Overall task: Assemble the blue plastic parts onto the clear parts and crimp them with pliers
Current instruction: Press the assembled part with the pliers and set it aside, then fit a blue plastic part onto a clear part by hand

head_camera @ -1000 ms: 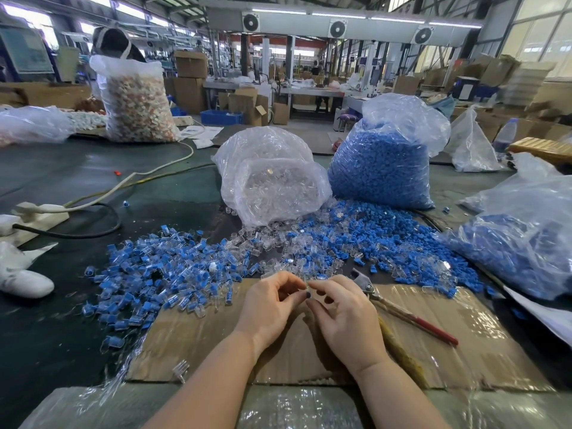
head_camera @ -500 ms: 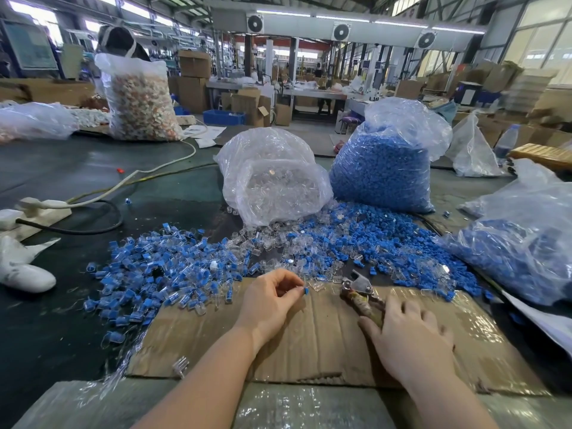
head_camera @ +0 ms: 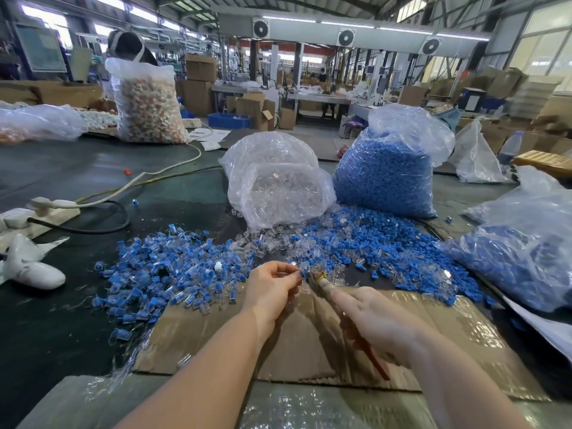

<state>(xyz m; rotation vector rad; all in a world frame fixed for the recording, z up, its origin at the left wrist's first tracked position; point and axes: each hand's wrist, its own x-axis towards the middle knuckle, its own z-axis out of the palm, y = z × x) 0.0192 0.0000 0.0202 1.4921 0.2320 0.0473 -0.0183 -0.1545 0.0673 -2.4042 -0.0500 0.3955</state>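
Left hand (head_camera: 272,284) is pinching the blue-and-clear part (head_camera: 301,274); your right hand (head_camera: 376,320) is gripping the pliers (head_camera: 320,281), so be seating it squarely before squeezing.

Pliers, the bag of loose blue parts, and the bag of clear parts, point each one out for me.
pliers (head_camera: 370,356), head view, on the red handle below the right hand.
bag of blue parts (head_camera: 383,178), head view, on its blue-filled front.
bag of clear parts (head_camera: 278,193), head view, on its bulging front.

Pliers (head_camera: 346,308) and part (head_camera: 301,273) in hands
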